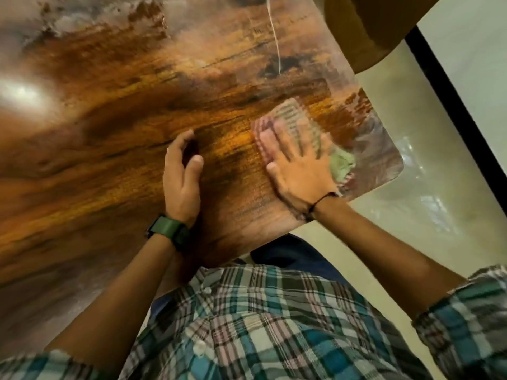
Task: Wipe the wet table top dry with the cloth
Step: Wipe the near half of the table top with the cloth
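A glossy wood-grain table top (115, 127) fills most of the head view. Wet streaks and smears show near its far edge and its right corner. My right hand (295, 171) lies flat, fingers spread, pressing a striped cloth (295, 122) onto the table near the right corner. The cloth is blurred by motion, and a pale green part of it (341, 164) bunches out to the right of the hand. My left hand (181, 176) rests on its edge on the table to the left of the cloth, fingers curved, holding nothing. A green watch is on that wrist.
The table's rounded right corner (397, 165) and near edge border a pale tiled floor (411, 229). A brown chair or seat (370, 31) stands at the far right edge. A dark strip (452, 119) runs across the floor. A thin white thread (275, 37) hangs over the table.
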Tool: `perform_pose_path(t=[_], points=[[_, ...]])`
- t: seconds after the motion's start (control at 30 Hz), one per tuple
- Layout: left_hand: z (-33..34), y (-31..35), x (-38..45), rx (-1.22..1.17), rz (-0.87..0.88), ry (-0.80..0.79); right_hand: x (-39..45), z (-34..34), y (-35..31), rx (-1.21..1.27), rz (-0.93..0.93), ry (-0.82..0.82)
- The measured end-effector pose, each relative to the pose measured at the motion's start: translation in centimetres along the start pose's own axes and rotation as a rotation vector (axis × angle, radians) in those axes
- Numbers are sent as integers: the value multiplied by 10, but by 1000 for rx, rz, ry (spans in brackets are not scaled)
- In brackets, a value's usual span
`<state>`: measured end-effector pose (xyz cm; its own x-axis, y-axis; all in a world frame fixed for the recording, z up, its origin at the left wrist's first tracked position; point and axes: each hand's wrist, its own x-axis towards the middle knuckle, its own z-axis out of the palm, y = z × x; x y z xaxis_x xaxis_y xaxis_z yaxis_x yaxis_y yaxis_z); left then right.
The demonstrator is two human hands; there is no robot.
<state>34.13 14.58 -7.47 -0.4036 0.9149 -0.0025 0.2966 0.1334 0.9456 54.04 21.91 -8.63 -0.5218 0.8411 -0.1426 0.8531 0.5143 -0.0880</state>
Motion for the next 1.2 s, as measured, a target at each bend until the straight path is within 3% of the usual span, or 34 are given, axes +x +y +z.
perform_pose_path(t=[0.07, 0.1, 0.17, 0.23, 0.3, 0.43, 0.5, 0.57, 0.73, 0.83, 0.9, 1.07, 1.13, 1.2], points=[[-6, 5, 4, -151, -72, 17, -18, 7, -66, 52, -272, 3], [-11, 7, 6, -114, -90, 12, -27, 8, -95, 63, -376, -51], [-22, 10, 8, 83, -89, -29, -34, 8, -123, 19, -461, -113], [-32, 14, 9, 263, -41, -119, -34, 9, -107, 17, -502, -54], [-33, 19, 12, 344, 8, -179, -36, 14, -68, -8, -435, -1], [-32, 22, 11, 337, 36, -170, -42, 10, 14, -101, -67, 49], [-32, 18, 9, 325, 40, -159, -44, 3, 17, -57, 58, 5], [-30, 15, 8, 315, 37, -144, -46, 5, -18, -51, 70, -13], [-32, 19, 14, 399, 88, -254, -64, 21, -149, -64, -580, -80], [-35, 24, 21, 487, 120, -375, -62, 19, -134, -8, -671, 14], [-34, 29, 22, 504, 122, -377, -63, 24, -90, -9, -564, 77], [-15, 34, 17, 482, 158, -359, -55, 10, 53, -68, 51, 63], [-2, 32, 17, 484, 185, -381, -49, 2, 63, -30, 212, 41], [13, 33, 16, 471, 219, -378, -46, 0, 29, -29, 224, 16]])
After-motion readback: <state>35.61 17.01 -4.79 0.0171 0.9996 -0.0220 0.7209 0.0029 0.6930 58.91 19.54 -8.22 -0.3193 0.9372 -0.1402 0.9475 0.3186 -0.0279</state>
